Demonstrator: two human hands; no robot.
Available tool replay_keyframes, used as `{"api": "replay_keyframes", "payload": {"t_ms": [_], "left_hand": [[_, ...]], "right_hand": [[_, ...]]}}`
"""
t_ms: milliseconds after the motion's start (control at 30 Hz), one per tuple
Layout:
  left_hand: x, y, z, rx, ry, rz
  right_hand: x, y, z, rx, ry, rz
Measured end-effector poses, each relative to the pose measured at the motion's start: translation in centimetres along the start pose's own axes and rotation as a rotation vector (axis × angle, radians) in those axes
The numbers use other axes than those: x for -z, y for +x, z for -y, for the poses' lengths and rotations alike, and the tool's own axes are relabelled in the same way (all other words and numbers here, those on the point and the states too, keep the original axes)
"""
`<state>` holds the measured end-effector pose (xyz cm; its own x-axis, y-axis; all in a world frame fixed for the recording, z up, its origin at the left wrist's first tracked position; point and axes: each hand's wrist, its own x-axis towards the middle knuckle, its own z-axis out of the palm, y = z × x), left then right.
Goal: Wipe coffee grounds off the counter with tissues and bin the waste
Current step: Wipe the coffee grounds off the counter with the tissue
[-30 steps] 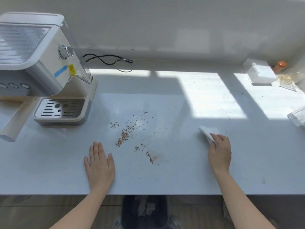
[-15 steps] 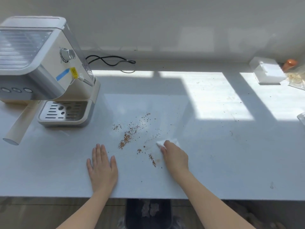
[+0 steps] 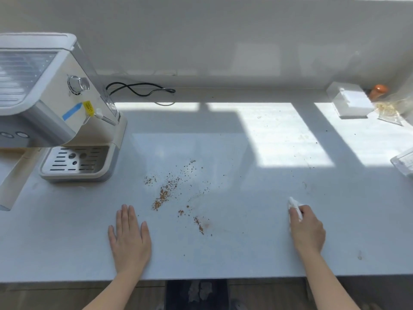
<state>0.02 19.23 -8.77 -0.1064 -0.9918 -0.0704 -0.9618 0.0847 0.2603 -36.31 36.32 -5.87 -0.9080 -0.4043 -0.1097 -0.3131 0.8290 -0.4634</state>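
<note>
One tissue (image 3: 295, 208) under right fingers (image 3: 296, 217).

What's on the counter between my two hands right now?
Head view: scattered coffee grounds lie between the left hand and the right hand, nearer the left.

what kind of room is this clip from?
Most likely a kitchen or coffee corner. An espresso machine stands on a long white counter against a wall, coffee grounds are spilled beside it, and a bin sits below the counter edge.
</note>
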Motion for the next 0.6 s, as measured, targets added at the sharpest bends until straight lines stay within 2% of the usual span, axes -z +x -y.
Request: {"api": "replay_keyframes", "payload": {"t_ms": [133, 200, 367, 600], "left_hand": [[-0.2, 0.1, -0.2, 0.024, 0.021, 0.007], [-0.2, 0.1, -0.3, 0.029, 0.028, -0.004], [-0.4, 0.2, -0.2, 0.037, 0.026, 0.009], [-0.3, 0.2, -0.2, 0.035, 0.002, -0.004]], "right_hand": [[1.5, 6.1, -0.3, -0.147, 0.000, -0.062], [0.7, 8.2, 1.5, -0.150, 0.003, -0.059], [-4.0, 9.3, 9.9, 0.078, -0.056, 0.075], [-8.9, 4.1, 17.6, 0.439, -0.088, 0.255]]}}
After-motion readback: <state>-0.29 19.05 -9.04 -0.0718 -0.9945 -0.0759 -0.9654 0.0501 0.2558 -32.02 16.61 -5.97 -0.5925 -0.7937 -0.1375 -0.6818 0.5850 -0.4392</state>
